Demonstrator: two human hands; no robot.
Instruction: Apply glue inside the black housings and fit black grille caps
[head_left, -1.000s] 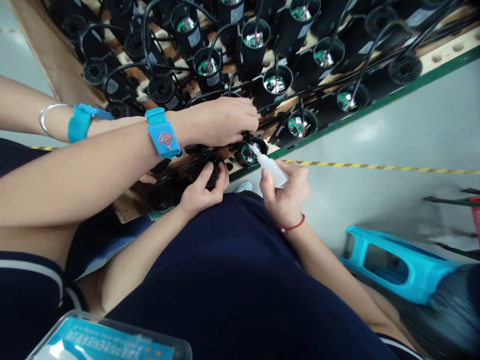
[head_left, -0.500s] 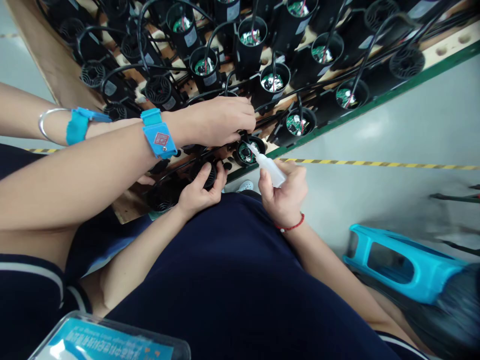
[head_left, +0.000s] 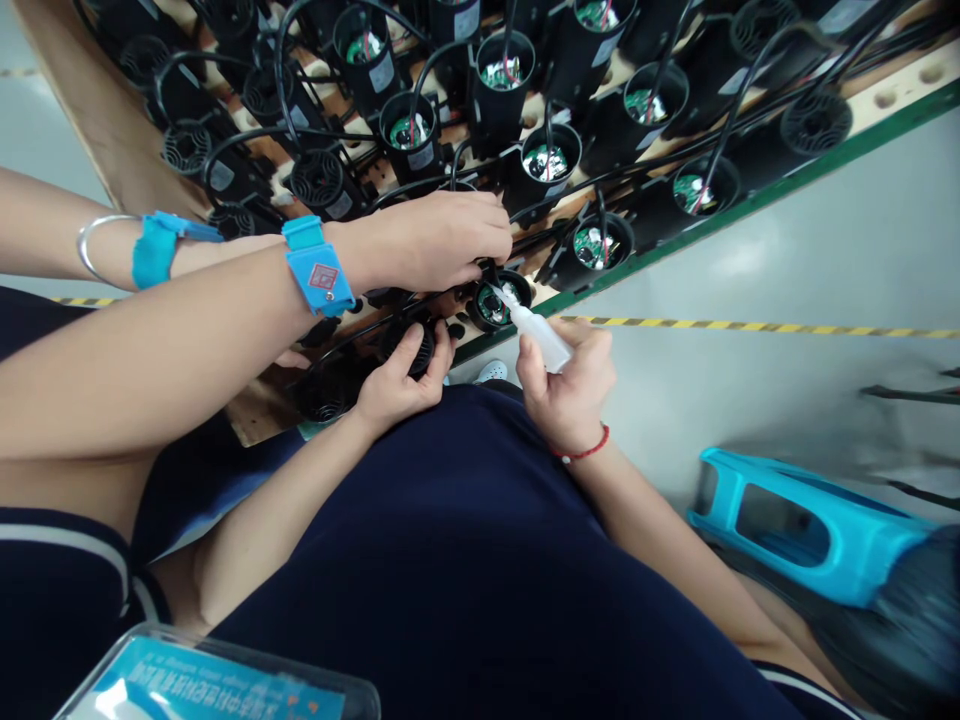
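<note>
My right hand [head_left: 574, 390] is closed around a white squeeze bottle [head_left: 546, 342] with a narrow nozzle. The bottle tilts up and left, its tip over the mouth of a black cylindrical housing [head_left: 523, 290] that has a green circuit board inside; contact cannot be told. Lower left, my left hand [head_left: 401, 385] grips a black round slotted part [head_left: 420, 350] between thumb and fingers. A co-worker's hand [head_left: 442, 240], with a blue wrist strap [head_left: 319, 275], reaches in from the left. Its fingertips are at a black cable above the same housing.
Rows of black housings [head_left: 499, 100] with cables and circuit boards stand on a wooden rack [head_left: 885, 95] with a green edge [head_left: 675, 245]. A blue plastic stool [head_left: 780, 480] is at the right. Yellow-black tape [head_left: 750, 326] runs along the floor.
</note>
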